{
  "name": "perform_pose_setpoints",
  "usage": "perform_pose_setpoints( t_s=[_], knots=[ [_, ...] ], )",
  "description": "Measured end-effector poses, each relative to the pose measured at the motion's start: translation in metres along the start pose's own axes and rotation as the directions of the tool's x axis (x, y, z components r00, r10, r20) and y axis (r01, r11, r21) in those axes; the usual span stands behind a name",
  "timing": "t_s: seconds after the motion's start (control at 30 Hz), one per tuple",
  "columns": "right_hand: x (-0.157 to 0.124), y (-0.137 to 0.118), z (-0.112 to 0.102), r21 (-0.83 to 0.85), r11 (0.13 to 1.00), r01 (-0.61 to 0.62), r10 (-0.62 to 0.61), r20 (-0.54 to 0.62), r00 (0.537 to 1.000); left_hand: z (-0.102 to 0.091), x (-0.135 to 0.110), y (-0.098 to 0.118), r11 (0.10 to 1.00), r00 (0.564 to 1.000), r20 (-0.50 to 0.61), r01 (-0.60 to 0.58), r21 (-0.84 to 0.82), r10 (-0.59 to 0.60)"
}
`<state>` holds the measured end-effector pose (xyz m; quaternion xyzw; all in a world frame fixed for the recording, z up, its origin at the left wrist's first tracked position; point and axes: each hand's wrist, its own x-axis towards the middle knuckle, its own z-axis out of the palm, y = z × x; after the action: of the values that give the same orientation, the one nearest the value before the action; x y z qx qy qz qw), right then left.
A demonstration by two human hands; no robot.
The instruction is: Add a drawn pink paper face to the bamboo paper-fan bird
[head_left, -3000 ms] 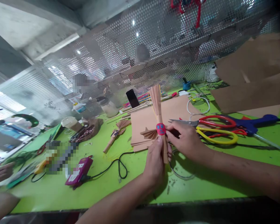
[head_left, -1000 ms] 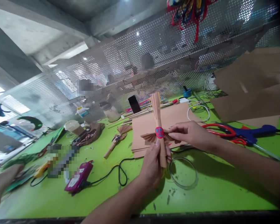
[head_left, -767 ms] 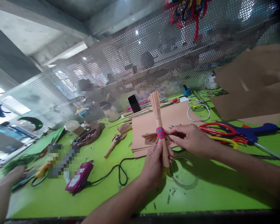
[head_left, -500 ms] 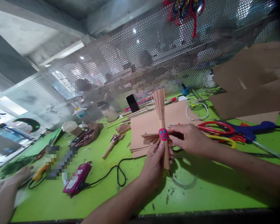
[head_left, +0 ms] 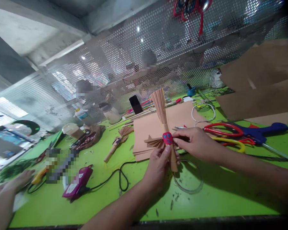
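A folded brown paper figure (head_left: 164,119), with a pleated fan top and a pleated wing on its left, stands nearly upright between my hands. Around its middle sits a red patch (head_left: 167,138) with blue markings. My left hand (head_left: 159,161) is closed round the lower stem, thumb just under the patch. At the patch's right edge, my right hand (head_left: 191,142) pinches with thumb and fingertips; the right side of the figure is hidden behind it. Beneath the figure lies a stack of brown paper sheets (head_left: 144,134). A wire ring (head_left: 201,179) rests on the table near the stem.
Red-handled scissors (head_left: 222,129) and a blue glue gun (head_left: 261,132) lie to the right. Leftward are a similar paper figure (head_left: 116,145), a purple power strip (head_left: 78,182) with a black cord, and another person's hand (head_left: 24,179). A phone (head_left: 135,104) leans behind.
The paper figure's fan top has tilted a little to the left. Both hands keep their grip, and the camera view has shifted slightly.
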<state>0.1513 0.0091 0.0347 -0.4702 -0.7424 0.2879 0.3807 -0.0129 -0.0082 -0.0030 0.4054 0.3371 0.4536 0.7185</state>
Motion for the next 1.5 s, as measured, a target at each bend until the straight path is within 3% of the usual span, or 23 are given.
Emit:
perform_pose_setpoints(
  t_s=[0.13, 0.4, 0.63, 0.93, 1.1, 1.23, 1.5],
  knots=[
    [0.002, 0.0, -0.004, -0.016, 0.999, 0.034, -0.034, -0.03, 0.999, -0.001, 0.001, 0.002, 1.0, 0.999, -0.038, -0.007, -0.024, 0.006],
    [0.013, 0.017, -0.026, 0.23, 0.965, -0.126, 0.104, 0.105, 0.989, -0.002, 0.001, 0.008, 0.998, 0.998, -0.043, -0.05, -0.024, 0.049],
    [0.008, 0.015, -0.008, 0.274, 0.95, -0.149, 0.092, 0.21, 0.973, -0.004, 0.003, 0.007, 0.999, 0.999, -0.041, -0.026, -0.024, 0.025],
    [0.007, 0.019, 0.0, 0.213, 0.974, -0.077, 0.047, 0.144, 0.988, -0.006, 0.005, 0.007, 0.997, 0.995, -0.102, 0.006, -0.073, -0.013],
    [0.003, 0.011, 0.0, -0.006, 0.999, 0.051, -0.05, 0.096, 0.994, -0.006, 0.003, 0.008, 0.995, 0.998, -0.061, 0.02, -0.096, -0.026],
    [0.0, 0.007, -0.001, -0.161, 0.972, 0.174, -0.164, 0.075, 0.984, -0.006, 0.003, 0.007, 0.994, 0.998, -0.042, 0.032, -0.1, -0.037],
    [-0.002, 0.006, 0.003, -0.167, 0.981, 0.1, -0.09, 0.07, 0.994, -0.004, 0.004, 0.0, 0.998, 0.999, 0.021, 0.049, -0.032, -0.049]
  ],
)
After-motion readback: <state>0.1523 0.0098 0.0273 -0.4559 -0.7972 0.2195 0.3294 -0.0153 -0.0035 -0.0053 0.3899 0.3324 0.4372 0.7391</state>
